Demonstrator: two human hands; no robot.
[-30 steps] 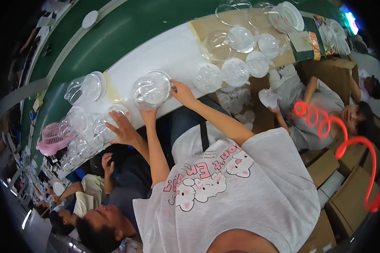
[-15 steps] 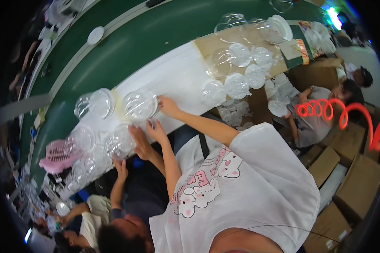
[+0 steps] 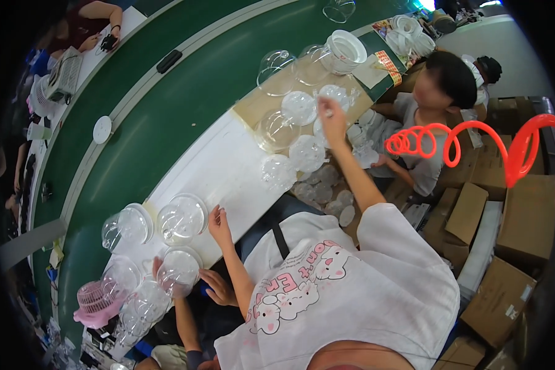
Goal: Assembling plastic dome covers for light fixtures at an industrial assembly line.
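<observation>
My right hand (image 3: pixel 332 120) is raised over a group of clear plastic discs (image 3: pixel 299 108) on the brown part of the bench. Its fingers are loosely bent and a little blurred, and I make out nothing held in them. My left hand (image 3: pixel 218 223) hovers over the white board, empty, with its fingers slightly curled. Just left of it stands a clear round plastic cover with a white rim (image 3: pixel 184 219), apart from my fingers. A co-worker's hands are beside another clear cover (image 3: pixel 179 271) nearer the bench's front edge.
A green conveyor (image 3: pixel 191 117) runs behind the white board (image 3: pixel 209 160). Stacked white rings (image 3: pixel 345 52) stand at the back right, and a pink plastic basket (image 3: pixel 97 305) at the left. A red coiled hose (image 3: pixel 453 139) hangs before cardboard boxes (image 3: pixel 524 222) and a seated person.
My right hand has left the clear cover and moved right to the discs. My left hand has drawn slightly left and down, off the cover. The view has turned.
</observation>
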